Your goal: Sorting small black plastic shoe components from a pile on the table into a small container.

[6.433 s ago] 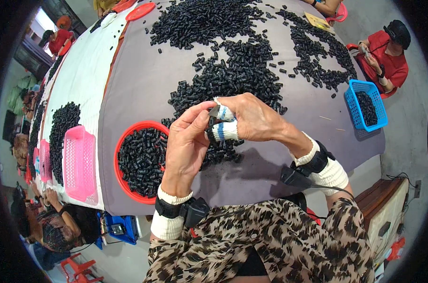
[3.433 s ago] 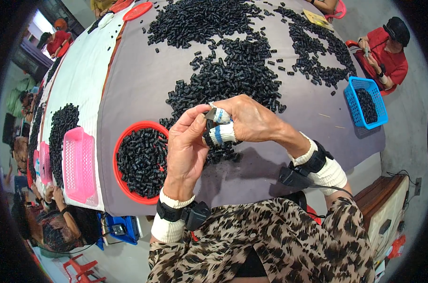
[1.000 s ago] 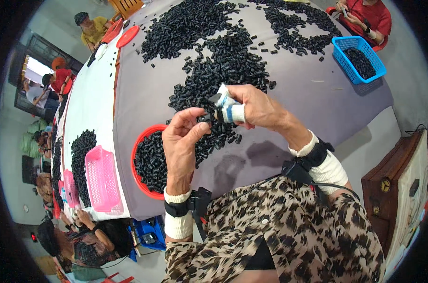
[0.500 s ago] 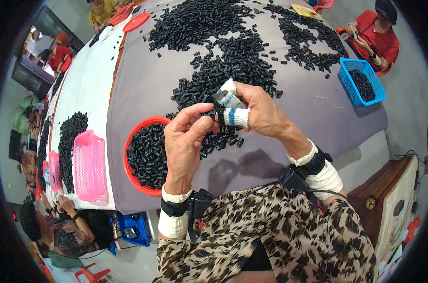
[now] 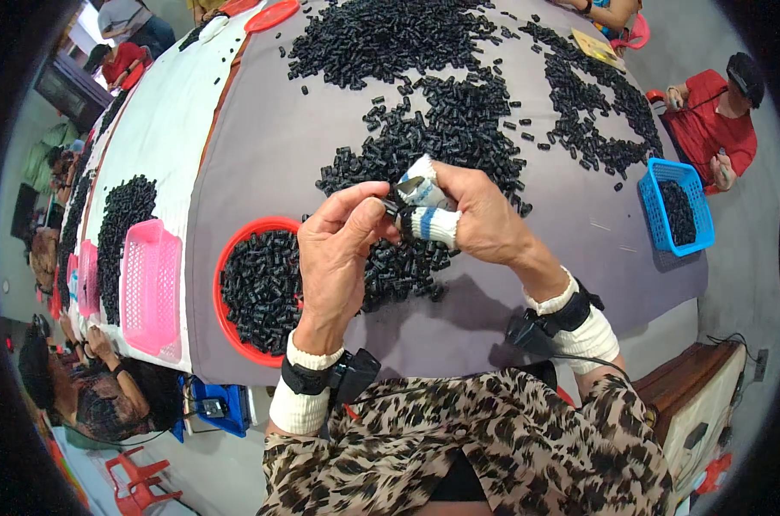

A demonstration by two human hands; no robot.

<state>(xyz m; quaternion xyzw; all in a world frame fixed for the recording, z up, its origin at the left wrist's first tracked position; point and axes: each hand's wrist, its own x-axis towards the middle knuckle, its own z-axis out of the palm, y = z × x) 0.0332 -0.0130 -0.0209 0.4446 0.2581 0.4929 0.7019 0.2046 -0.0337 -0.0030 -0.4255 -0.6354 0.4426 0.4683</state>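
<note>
Over the near part of the grey-covered table, my left hand [image 5: 336,249] pinches a small black plastic piece [image 5: 391,208] between thumb and forefinger. My right hand [image 5: 491,217] is closed around a small knife, and its pointed grey blade [image 5: 409,184] shows just above the black piece. White knitted covers with blue stripes [image 5: 431,225] wrap the thumb and a finger of that hand. The fingertips of both hands nearly meet, so the exact contact of blade and piece is hard to see. Behind them spreads a big heap of similar black pieces [image 5: 424,129].
A red round tub [image 5: 220,297] full of black pieces stands left of my left hand. Pink baskets [image 5: 152,288] sit farther left, and a blue basket [image 5: 678,206] at the right edge. People work around the table, one in red [image 5: 708,120]. A cable runs along my right forearm.
My view has shifted a little. Both hands stay together, and the blade is tilted differently above the black piece. At right, the person in red has moved their hands apart.
</note>
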